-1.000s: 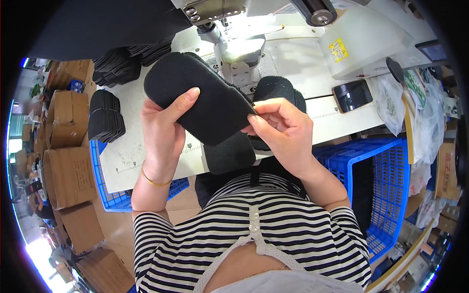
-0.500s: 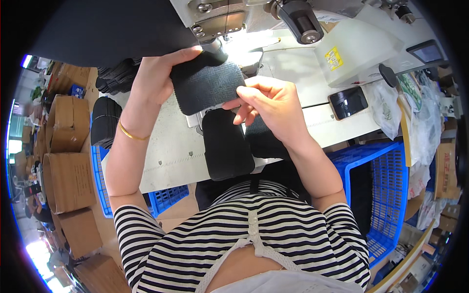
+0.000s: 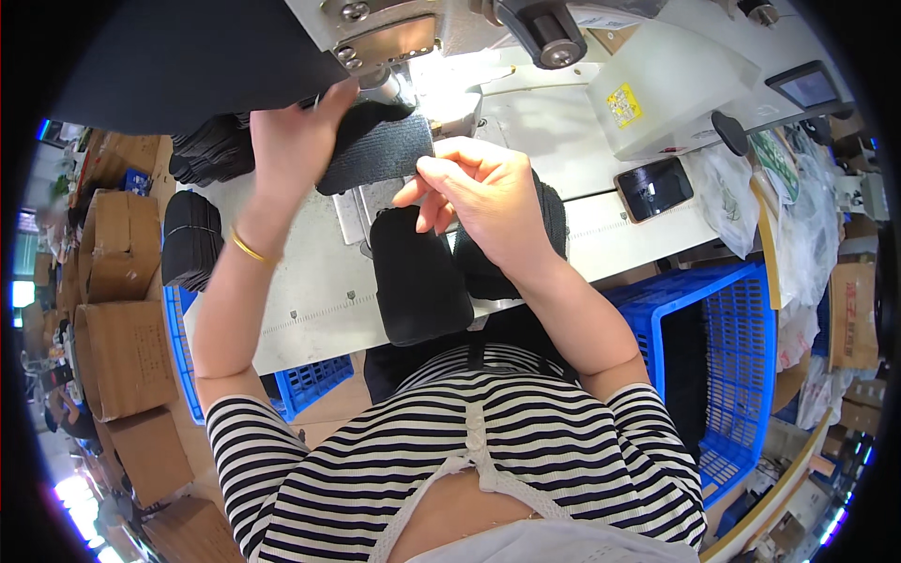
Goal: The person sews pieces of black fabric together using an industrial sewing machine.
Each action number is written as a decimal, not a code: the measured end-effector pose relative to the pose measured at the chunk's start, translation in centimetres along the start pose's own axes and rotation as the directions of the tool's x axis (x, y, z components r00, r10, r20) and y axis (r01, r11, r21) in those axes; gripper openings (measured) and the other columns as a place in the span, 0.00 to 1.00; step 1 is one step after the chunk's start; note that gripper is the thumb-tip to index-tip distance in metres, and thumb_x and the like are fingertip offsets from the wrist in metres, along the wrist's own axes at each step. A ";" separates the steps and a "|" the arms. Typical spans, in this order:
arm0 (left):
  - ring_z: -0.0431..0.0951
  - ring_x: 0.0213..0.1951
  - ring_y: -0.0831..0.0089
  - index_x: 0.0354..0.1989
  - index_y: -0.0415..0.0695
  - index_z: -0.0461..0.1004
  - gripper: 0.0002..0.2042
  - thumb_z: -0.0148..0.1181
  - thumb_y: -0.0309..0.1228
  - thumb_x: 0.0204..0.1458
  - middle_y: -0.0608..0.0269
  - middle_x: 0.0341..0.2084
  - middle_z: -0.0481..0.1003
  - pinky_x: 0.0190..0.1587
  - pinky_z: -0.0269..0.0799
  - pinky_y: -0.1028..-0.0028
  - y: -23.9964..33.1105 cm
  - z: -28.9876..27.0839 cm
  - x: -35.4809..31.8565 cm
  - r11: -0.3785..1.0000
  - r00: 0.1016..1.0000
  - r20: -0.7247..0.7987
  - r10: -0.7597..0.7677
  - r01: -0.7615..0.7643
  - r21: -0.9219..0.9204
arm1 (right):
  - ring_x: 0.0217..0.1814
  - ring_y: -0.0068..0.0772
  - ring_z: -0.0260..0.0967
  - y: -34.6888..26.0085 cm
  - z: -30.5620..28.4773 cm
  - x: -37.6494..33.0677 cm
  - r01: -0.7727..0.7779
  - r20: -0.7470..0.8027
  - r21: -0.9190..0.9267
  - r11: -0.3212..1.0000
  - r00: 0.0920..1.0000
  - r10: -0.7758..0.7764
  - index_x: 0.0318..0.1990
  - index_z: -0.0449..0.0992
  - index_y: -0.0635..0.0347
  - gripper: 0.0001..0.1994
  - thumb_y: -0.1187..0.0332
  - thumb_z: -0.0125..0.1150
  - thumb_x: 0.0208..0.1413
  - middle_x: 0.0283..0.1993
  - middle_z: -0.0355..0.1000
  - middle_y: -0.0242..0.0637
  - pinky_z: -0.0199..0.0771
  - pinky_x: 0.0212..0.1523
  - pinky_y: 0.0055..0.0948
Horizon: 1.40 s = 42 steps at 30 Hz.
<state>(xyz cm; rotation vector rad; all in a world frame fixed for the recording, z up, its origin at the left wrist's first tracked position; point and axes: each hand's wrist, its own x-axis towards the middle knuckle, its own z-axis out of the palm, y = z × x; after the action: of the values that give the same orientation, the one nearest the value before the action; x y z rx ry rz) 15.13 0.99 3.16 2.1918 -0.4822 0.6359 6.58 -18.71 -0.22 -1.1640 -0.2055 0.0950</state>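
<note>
Up at the lit needle area of the grey sewing machine (image 3: pixel 394 38), the black ribbed knit fabric piece (image 3: pixel 375 150) is stretched between both hands, lying just under the machine head. It looks light and soft, a floppy knit that would sag or curl wherever it is not supported, so the sensible hold is at its two ends, which is where it is held. The left hand (image 3: pixel 296 127) reaches forward with the wrist bent up, a thin gold bangle (image 3: pixel 249 249) on the forearm; its fingers are closed over the fabric's left end, thumb side towards the machine. The right hand (image 3: pixel 479 192) comes in palm-down, fingers (image 3: pixel 427 169) bunched narrow and pinching the fabric's near right edge. Just below those fingertips a stack of black knit pieces (image 3: pixel 418 272) hangs over the edge of the white worktable (image 3: pixel 310 310). Right of the right forearm stands a blue plastic crate (image 3: pixel 741 338); beyond the knuckles lies a dark phone (image 3: pixel 654 188).
</note>
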 end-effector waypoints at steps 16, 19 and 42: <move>0.79 0.41 0.63 0.38 0.36 0.81 0.21 0.62 0.24 0.27 0.57 0.40 0.80 0.40 0.78 0.68 1.5 0.6 -3.6 0.566 0.602 0.071 0.795 -0.779 0.268 | 0.16 0.17 0.68 -0.5 0.7 0.7 0.056 -0.073 -0.099 0.994 0.995 -0.063 0.30 0.77 0.67 0.09 0.72 0.57 0.60 0.23 0.78 0.38 0.64 0.16 0.17; 0.79 0.40 0.63 0.37 0.35 0.80 0.20 0.61 0.24 0.28 0.57 0.40 0.80 0.39 0.77 0.68 1.5 0.7 -3.5 0.560 0.606 0.077 0.792 -0.770 0.305 | 0.16 0.17 0.68 -0.4 0.7 0.7 0.072 -0.077 -0.097 0.993 0.994 -0.080 0.30 0.77 0.67 0.09 0.71 0.57 0.61 0.23 0.78 0.38 0.64 0.16 0.17; 0.78 0.40 0.62 0.37 0.36 0.80 0.13 0.63 0.20 0.39 0.56 0.37 0.78 0.38 0.76 0.71 4.1 2.0 -4.1 0.821 0.870 0.005 0.493 -0.467 0.330 | 0.18 0.18 0.70 0.3 0.4 0.2 -0.001 -0.072 -0.087 0.996 0.997 -0.005 0.37 0.79 0.67 0.07 0.71 0.58 0.60 0.26 0.79 0.38 0.64 0.17 0.17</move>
<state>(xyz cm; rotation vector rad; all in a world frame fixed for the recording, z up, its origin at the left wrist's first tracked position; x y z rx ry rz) 10.27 -2.51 2.03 2.3447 -0.9669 1.1407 6.69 -18.19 -0.27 -1.2520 -0.1485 0.0428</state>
